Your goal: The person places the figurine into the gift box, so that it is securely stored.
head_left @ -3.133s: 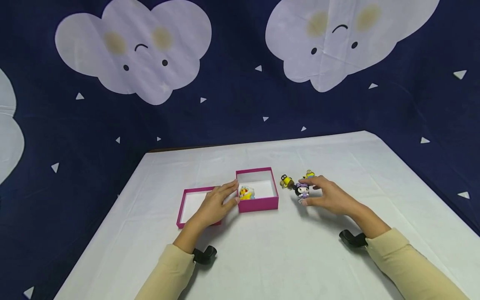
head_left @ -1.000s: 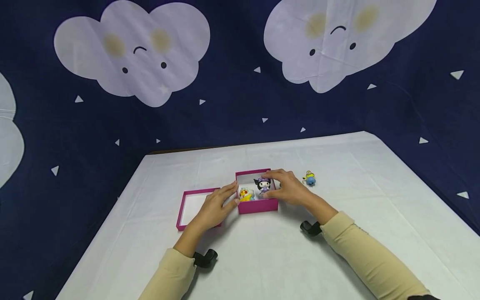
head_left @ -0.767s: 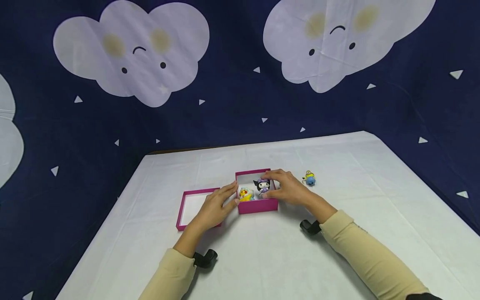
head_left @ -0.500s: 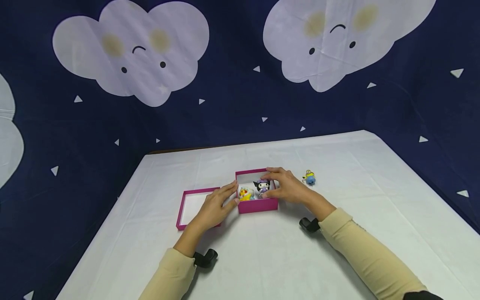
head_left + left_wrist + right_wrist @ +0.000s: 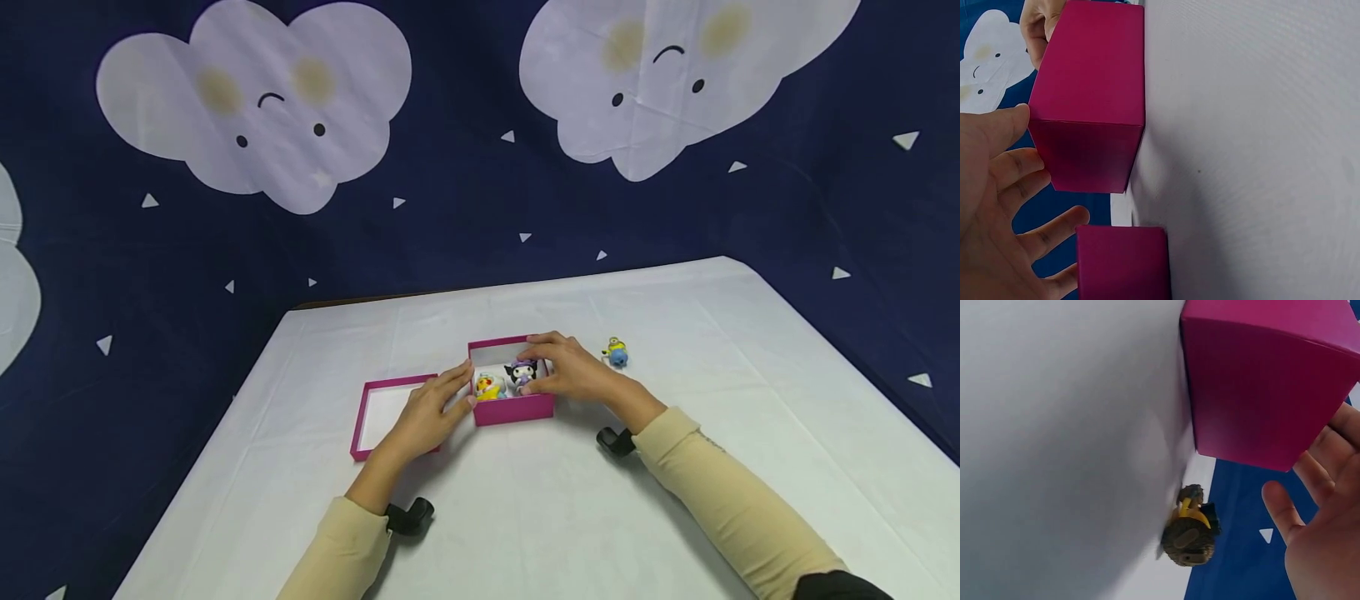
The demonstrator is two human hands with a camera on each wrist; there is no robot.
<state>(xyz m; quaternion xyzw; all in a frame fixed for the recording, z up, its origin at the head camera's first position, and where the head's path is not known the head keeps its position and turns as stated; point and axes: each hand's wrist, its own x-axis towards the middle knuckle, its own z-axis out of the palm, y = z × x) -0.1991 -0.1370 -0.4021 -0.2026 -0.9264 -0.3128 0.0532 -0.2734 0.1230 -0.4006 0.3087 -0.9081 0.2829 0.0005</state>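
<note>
An open magenta box (image 5: 514, 408) with a white inside stands on the table. My left hand (image 5: 429, 417) rests its straight, spread fingers along the left wall; in the left wrist view its fingertips (image 5: 1022, 115) touch the box edge. My right hand (image 5: 573, 371) reaches over the right wall and pinches a small black-and-purple figurine (image 5: 522, 373) inside. Left of that figurine, a yellow figurine (image 5: 490, 387) lies in the box. In the right wrist view the box wall (image 5: 1266, 387) hides the fingertips and the held figurine.
A shallow magenta lid (image 5: 378, 417) lies left of the box, partly under my left hand. A yellow-and-blue figurine (image 5: 617, 353) is to the right. Beside the box's right wall, a brown-and-yellow figurine (image 5: 1190, 537) shows in the right wrist view. White cloth (image 5: 517, 517) covers the table.
My right hand has brought the black-and-purple figurine leftward from the table into the box, and has stayed almost still over the last second. My left hand has kept its place.
</note>
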